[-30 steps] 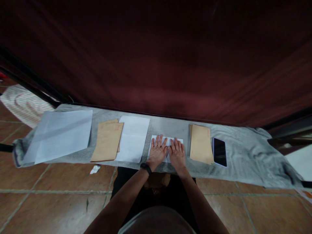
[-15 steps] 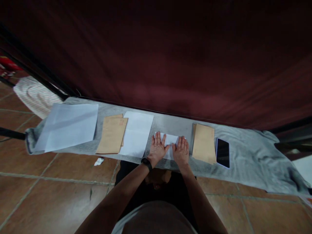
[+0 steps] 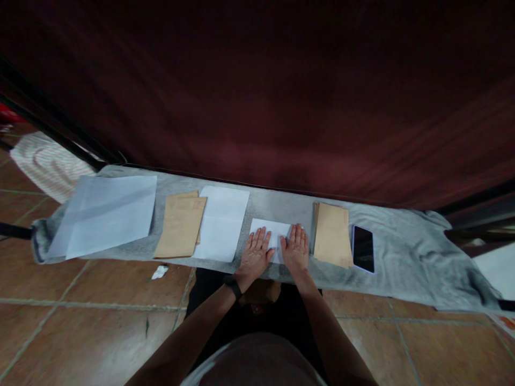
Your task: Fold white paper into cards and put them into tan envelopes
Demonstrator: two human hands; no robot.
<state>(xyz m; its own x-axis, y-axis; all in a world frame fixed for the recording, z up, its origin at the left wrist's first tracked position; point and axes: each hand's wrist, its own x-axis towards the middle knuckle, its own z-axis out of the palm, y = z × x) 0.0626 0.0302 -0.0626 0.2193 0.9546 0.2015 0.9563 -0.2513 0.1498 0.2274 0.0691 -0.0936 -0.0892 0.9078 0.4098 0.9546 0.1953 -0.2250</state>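
Closest to my head camera I see the wearer's pale shirt (image 3: 257, 358) and two bare forearms reaching forward over dark trousers (image 3: 206, 292). A black wristband (image 3: 233, 287) circles the left wrist. Beyond it I have the left hand (image 3: 254, 257) palm down with fingers stretched out, resting on the left part of a folded white paper (image 3: 277, 229); it grasps nothing. The right hand (image 3: 296, 249) lies just as flat on the paper's right part, fingers straight, likewise gripping nothing. A strip of paper shows between the two hands, and it lies on a grey cloth (image 3: 406, 252) spread over a long, narrow surface.

To the left of the hands I see a white sheet (image 3: 223, 222), its edge overlapped by a stack of brown envelopes (image 3: 180, 228); farther left lie larger white sheets (image 3: 116, 212). To the right is a second pile of envelopes (image 3: 332, 236), with a dark-screened smartphone (image 3: 363, 249) just beside it. Below the surface I make out a tiled floor (image 3: 386, 343) with a white scrap (image 3: 160, 272). Farther off are a striped fabric (image 3: 50, 163) at left and a dark red panel (image 3: 257, 107) behind everything
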